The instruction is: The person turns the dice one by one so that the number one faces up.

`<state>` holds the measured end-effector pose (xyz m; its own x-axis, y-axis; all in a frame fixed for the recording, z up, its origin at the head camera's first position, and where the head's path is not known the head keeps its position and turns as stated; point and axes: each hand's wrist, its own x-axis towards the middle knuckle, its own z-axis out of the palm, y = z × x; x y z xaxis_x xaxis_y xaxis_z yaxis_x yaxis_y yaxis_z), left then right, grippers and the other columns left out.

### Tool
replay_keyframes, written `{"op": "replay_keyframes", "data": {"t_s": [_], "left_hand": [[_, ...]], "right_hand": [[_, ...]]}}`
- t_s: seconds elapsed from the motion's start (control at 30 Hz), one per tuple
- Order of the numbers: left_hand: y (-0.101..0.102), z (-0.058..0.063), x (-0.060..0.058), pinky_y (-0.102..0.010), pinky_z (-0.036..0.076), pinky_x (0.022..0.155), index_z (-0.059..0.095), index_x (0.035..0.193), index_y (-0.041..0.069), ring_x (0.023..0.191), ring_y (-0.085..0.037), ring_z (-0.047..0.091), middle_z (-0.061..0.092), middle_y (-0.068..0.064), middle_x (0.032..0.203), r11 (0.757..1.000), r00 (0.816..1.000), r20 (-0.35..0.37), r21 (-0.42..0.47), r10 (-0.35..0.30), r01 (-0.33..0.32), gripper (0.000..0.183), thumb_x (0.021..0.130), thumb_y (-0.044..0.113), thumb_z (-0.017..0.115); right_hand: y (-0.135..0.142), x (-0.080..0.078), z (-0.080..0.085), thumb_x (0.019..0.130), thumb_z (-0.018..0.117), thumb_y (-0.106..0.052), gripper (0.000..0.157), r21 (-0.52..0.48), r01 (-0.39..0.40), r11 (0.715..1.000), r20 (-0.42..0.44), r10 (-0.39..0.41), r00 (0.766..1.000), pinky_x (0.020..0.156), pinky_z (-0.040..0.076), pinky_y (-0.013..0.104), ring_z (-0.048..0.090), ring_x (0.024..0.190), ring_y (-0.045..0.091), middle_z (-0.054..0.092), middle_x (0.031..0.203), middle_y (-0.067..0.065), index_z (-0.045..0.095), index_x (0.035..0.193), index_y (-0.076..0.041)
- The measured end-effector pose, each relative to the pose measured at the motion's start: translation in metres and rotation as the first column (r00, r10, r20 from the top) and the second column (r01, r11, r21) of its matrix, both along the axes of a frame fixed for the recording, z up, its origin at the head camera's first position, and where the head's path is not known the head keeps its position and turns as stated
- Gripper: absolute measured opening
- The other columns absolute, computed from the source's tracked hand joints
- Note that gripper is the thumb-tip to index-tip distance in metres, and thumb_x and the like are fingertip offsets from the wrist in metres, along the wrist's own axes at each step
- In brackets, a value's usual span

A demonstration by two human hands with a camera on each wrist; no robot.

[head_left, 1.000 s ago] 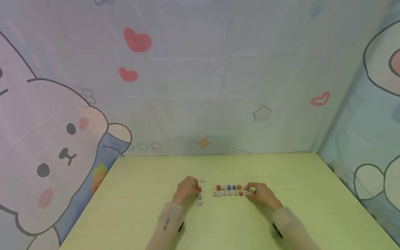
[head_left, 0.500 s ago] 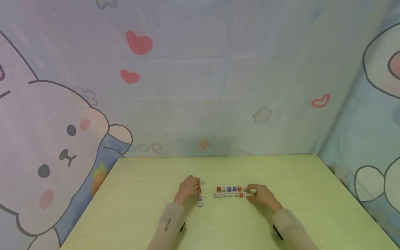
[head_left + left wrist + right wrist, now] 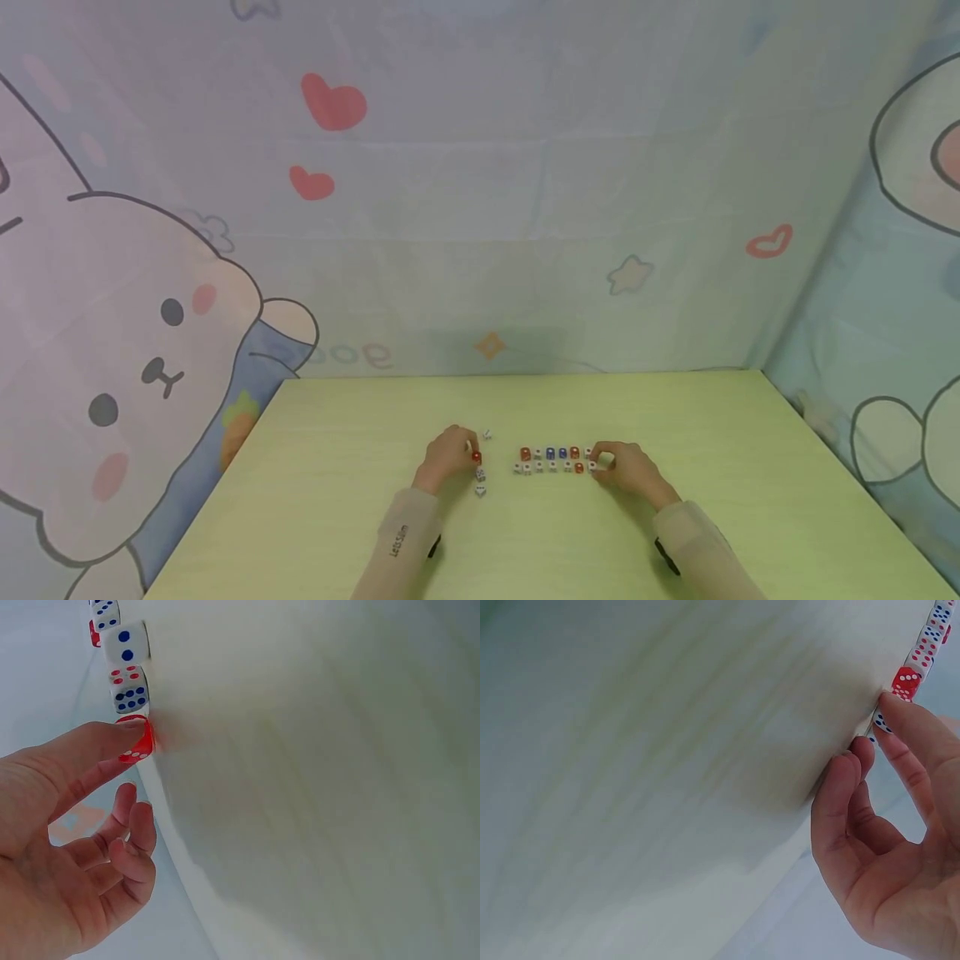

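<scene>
My left hand [image 3: 447, 456] pinches a red die [image 3: 141, 739] between thumb and index finger, its other fingers loosely curled in the left wrist view. Close by are a white die [image 3: 481, 474] with blue and red dots, another white die [image 3: 481, 491] nearer me, and one more white die [image 3: 487, 434] farther back. To the right, white, red and blue dice stand in two rows, with a blue die [image 3: 551, 453] in the far row. At their right end my right hand [image 3: 632, 472] has thumb and index finger on a white die [image 3: 883, 722], beside a red die [image 3: 906, 680].
The pale yellow-green table [image 3: 315, 500] reaches back to a cartoon-printed cloth [image 3: 465, 208]. A similar cloth hangs along the right side. A gap of table separates the left dice from the two rows.
My left hand shifts slightly with the red die at its fingertips, now lower and a little left of where it was half a second ago. My right hand stays at the rows' right end.
</scene>
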<state>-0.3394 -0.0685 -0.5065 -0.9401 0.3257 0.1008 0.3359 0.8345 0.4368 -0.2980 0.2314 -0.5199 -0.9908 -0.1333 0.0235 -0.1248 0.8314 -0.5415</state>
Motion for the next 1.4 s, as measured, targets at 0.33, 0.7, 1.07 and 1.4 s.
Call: {"op": "replay_keyframes", "data": {"t_s": [0.33,0.7,1.07,1.4], "left_hand": [[0.025,0.003,-0.008,-0.032,0.041,0.059,0.066,0.079,0.011,0.078,-0.017,0.051,0.058,-0.006,0.085,0.999,0.998,0.02,0.008,-0.053,0.053,0.014,0.07,0.017,0.074],[0.044,0.0,-0.011,-0.036,0.044,0.067,0.066,0.079,0.011,0.086,-0.02,0.053,0.06,-0.008,0.096,0.998,0.997,0.05,0.018,-0.053,0.053,0.009,0.072,0.013,0.072],[0.053,0.003,-0.009,-0.04,0.044,0.07,0.065,0.078,0.01,0.09,-0.024,0.054,0.06,-0.009,0.1,0.999,0.998,0.045,-0.016,-0.051,0.051,0.013,0.07,0.013,0.074],[0.035,0.013,-0.011,-0.027,0.041,0.056,0.064,0.082,0.009,0.072,-0.016,0.053,0.06,-0.007,0.086,0.998,0.998,-0.042,0.005,-0.054,0.055,0.011,0.078,0.019,0.066]], "right_hand": [[0.002,0.0,-0.001,0.076,0.068,-0.013,0.016,0.002,-0.001,1.0,-0.008,0.001,1.0,0.052,0.037,0.026,0.051,0.063,0.012,0.061,0.076,0.004,0.062,0.09,-0.018],[-0.002,-0.002,-0.002,0.076,0.068,-0.016,0.014,0.006,-0.002,1.0,-0.019,0.002,1.0,0.05,0.035,0.025,0.048,0.06,0.012,0.059,0.071,0.001,0.062,0.088,-0.019],[0.001,-0.003,-0.001,0.076,0.068,-0.016,0.014,0.009,0.008,1.0,-0.008,-0.008,1.0,0.049,0.035,0.025,0.047,0.059,0.012,0.059,0.071,0.001,0.062,0.088,-0.019],[0.001,-0.002,-0.002,0.077,0.068,-0.016,0.014,-0.003,0.009,1.0,-0.002,-0.009,1.0,0.05,0.035,0.025,0.048,0.06,0.012,0.058,0.071,0.002,0.062,0.089,-0.018]]}}
